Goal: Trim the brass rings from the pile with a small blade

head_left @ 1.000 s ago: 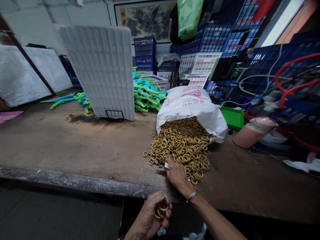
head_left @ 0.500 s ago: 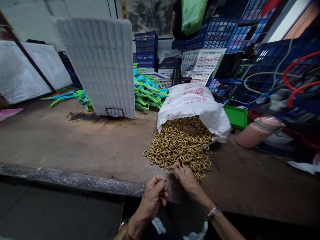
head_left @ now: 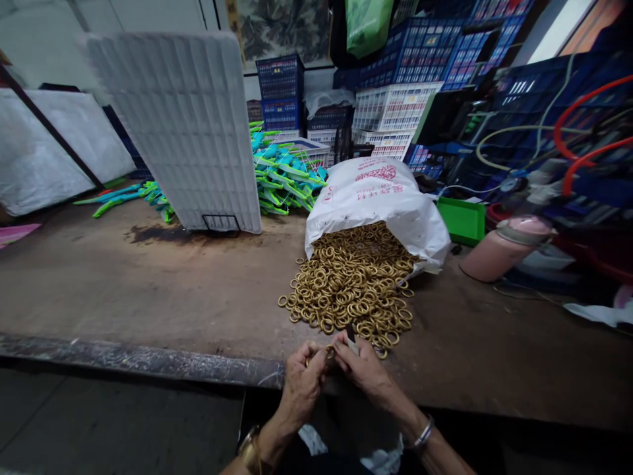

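Note:
A heap of brass-coloured rings (head_left: pixel 346 284) spills from the mouth of a white sack (head_left: pixel 376 191) onto the brown table. At the table's front edge, my left hand (head_left: pixel 301 382) is closed, with a ring showing at its fingers. Just to the right, my right hand (head_left: pixel 363 369) is closed around a small tool (head_left: pixel 351 338), dark at one end and pale at the other; its kind is unclear. Between the fingertips of both hands is a brass-coloured ring (head_left: pixel 330 351). The fingers hide part of what each hand holds.
A ribbed white panel (head_left: pixel 182 132) stands in a black wire holder, with blue and green plastic pieces (head_left: pixel 284 175) behind it. At right are a green tray (head_left: pixel 462 221), a pink bottle (head_left: pixel 504 247) and red hoses. Stacked crates (head_left: pixel 395 109) line the back.
My hands have come together; before, they were apart. The left has risen toward the right, and a ring now shows between them. The whole view has shifted slightly.

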Motion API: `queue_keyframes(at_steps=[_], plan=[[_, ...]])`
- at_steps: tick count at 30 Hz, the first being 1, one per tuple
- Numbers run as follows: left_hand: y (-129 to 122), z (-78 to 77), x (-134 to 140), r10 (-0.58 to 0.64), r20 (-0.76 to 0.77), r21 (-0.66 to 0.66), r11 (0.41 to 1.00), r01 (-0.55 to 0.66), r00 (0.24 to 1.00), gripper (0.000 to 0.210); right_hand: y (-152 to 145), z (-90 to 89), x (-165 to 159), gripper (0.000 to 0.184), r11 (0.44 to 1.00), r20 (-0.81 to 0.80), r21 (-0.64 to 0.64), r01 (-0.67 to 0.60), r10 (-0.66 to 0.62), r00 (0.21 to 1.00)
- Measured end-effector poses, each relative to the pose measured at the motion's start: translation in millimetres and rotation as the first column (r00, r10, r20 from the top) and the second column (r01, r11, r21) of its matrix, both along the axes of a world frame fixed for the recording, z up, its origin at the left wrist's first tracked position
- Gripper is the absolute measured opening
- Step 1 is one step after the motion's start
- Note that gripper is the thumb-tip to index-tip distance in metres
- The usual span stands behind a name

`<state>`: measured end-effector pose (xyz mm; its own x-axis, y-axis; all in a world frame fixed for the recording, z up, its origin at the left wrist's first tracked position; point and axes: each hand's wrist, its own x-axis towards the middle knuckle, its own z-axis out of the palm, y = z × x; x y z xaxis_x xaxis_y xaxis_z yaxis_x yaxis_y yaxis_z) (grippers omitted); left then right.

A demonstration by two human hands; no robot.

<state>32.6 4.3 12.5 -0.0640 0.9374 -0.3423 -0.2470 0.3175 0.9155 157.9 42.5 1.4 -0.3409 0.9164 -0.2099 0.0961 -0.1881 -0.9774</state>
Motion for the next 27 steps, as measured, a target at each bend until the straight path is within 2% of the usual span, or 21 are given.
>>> queue_keyframes(at_steps=[3, 7, 9, 13, 15, 17, 22, 25, 27], plan=[[0, -7.4, -2, 0.004, 0.087, -0.014, 1.000, -0.003, 0.996, 0.035, 2, -2.4, 2, 0.030, 0.994, 0.098, 0.105, -0.006, -0.004, 0.995], [1, -12.0, -6, -0.019, 0.377, -0.068, 0.997, 0.048, 0.926, 0.027, 0, -3.7, 1, 0.026, 0.990, 0.144, 0.139, -0.004, -0.017, 0.989], [3, -10.9, -8, -0.010, 0.493, -0.142, 0.986, 0.092, 0.870, 0.026, -2, -1.3, 0, 0.024, 0.985, 0.154, 0.174, 0.003, -0.030, 0.988], [7, -7.1, -10, 0.101, 0.639, -0.338, 0.928, 0.160, 0.762, 0.021, -3, 8.0, 0, 0.026, 0.955, 0.207, 0.290, -0.062, 0.001, 0.978], [8, -6.5, -11, 0.131, 0.653, -0.388, 0.904, 0.182, 0.746, 0.018, -5, 10.4, 1, 0.026, 0.940, 0.228, 0.327, -0.097, 0.021, 0.973], [7, -7.0, -11, 0.100, 0.620, -0.382, 0.905, 0.188, 0.778, 0.019, -6, 9.9, 2, 0.025, 0.932, 0.241, 0.346, -0.107, 0.022, 0.970], [0, -9.5, -6, -0.043, 0.404, -0.249, 0.956, 0.155, 0.914, 0.024, -8, 5.5, -1, 0.023, 0.953, 0.223, 0.300, -0.050, -0.019, 0.975], [-4, -9.0, -1, -0.028, 0.340, -0.161, 0.983, 0.088, 0.940, 0.025, -7, 5.6, -4, 0.019, 0.972, 0.204, 0.233, 0.028, -0.077, 0.976], [-5, -7.5, 0, 0.011, 0.355, -0.160, 0.986, 0.049, 0.935, 0.027, -6, 5.6, -4, 0.019, 0.977, 0.201, 0.210, 0.044, -0.087, 0.976]])
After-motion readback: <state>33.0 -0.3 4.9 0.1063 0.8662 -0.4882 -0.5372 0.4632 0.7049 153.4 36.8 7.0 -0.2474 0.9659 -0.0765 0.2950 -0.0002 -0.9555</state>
